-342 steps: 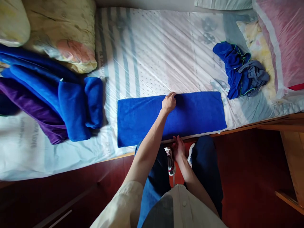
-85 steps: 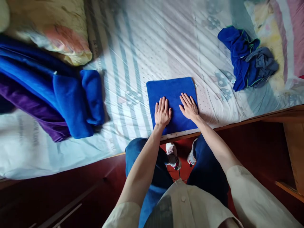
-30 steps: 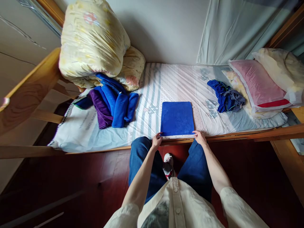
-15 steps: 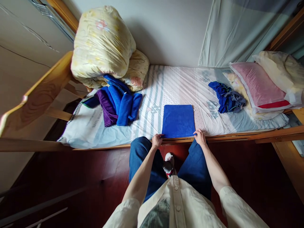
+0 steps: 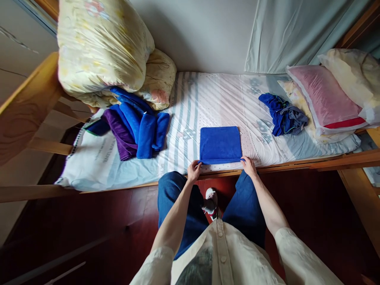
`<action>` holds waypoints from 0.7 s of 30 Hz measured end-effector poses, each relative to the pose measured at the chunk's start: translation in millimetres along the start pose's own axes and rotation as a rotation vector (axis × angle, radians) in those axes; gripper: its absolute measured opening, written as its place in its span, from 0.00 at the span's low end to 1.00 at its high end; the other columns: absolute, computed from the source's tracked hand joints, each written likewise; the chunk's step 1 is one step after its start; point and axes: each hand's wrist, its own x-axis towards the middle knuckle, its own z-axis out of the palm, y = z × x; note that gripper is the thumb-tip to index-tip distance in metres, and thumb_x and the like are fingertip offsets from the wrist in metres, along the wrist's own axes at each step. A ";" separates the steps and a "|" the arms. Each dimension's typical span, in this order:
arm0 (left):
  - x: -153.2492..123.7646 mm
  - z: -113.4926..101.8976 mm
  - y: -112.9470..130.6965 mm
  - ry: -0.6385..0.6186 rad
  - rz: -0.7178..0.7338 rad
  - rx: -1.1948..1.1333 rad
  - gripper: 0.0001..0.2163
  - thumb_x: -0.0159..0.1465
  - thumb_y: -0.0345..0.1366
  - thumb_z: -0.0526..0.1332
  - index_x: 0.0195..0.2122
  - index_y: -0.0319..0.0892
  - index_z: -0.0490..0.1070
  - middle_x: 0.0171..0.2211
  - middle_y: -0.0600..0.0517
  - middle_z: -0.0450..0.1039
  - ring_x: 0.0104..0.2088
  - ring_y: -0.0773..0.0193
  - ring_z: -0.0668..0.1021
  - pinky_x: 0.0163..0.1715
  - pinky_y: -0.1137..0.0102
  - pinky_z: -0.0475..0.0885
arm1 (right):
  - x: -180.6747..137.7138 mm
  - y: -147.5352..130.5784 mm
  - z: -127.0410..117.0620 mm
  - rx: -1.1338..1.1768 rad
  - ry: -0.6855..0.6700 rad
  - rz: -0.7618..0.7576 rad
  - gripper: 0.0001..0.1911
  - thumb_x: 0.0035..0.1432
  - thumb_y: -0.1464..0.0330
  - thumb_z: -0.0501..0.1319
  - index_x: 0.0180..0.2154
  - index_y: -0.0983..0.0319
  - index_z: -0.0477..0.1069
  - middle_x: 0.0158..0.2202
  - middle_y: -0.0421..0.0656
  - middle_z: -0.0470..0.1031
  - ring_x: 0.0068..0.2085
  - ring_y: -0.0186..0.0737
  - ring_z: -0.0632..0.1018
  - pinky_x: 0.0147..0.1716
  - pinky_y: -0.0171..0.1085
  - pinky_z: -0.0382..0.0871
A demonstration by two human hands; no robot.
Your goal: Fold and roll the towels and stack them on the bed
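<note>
A blue towel [image 5: 220, 143] lies flat on the bed in front of me, its near edge turned up in a narrow fold. My left hand [image 5: 194, 171] pinches the left end of that fold. At the right end, my right hand [image 5: 248, 166] grips the other near corner between thumb and fingers. To the left on the bed are several rolled blue towels [image 5: 146, 136] beside a purple towel [image 5: 123, 136]. A crumpled heap of blue and grey cloths [image 5: 283, 115] rests to the right.
A bulky yellow quilt [image 5: 103, 47] is piled at the bed's left end. Pink bedding in a clear bag [image 5: 325, 97] lies at the right end. The bed's wooden edge [image 5: 285, 168] runs just before my knees. A curtain [image 5: 279, 35] hangs behind.
The near edge of the blue towel has been lifted and folded over, away from me. Both hands have moved slightly forward with it. The view has shifted a little.
</note>
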 end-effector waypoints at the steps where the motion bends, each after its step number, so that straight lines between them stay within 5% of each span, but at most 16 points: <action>1: 2.3 1.4 -1.9 0.010 -0.005 0.006 0.13 0.65 0.45 0.60 0.41 0.39 0.74 0.34 0.47 0.80 0.39 0.58 0.82 0.45 0.65 0.80 | 1.3 2.0 1.7 0.032 0.012 -0.015 0.13 0.67 0.72 0.57 0.48 0.60 0.77 0.46 0.49 0.83 0.49 0.47 0.83 0.55 0.43 0.75; 8: 12.6 5.3 -8.6 0.061 -0.015 0.078 0.11 0.64 0.43 0.60 0.39 0.42 0.75 0.31 0.48 0.79 0.36 0.57 0.81 0.40 0.66 0.77 | 9.0 19.0 11.2 0.246 -0.011 0.031 0.12 0.64 0.67 0.59 0.45 0.60 0.79 0.44 0.48 0.84 0.44 0.46 0.84 0.48 0.42 0.78; 13: 11.3 3.2 -12.1 0.082 -0.056 0.151 0.08 0.63 0.41 0.60 0.35 0.43 0.74 0.31 0.47 0.79 0.36 0.55 0.81 0.41 0.64 0.76 | 12.3 24.4 13.4 0.208 -0.017 0.103 0.13 0.64 0.66 0.60 0.46 0.62 0.79 0.38 0.48 0.84 0.40 0.46 0.84 0.45 0.42 0.79; 21: 14.0 0.6 -21.0 0.071 -0.204 0.250 0.06 0.61 0.39 0.63 0.31 0.43 0.75 0.28 0.47 0.79 0.37 0.53 0.82 0.43 0.62 0.75 | 11.4 14.5 12.1 0.084 -0.058 0.198 0.11 0.65 0.69 0.62 0.46 0.60 0.81 0.41 0.49 0.86 0.44 0.47 0.85 0.49 0.43 0.78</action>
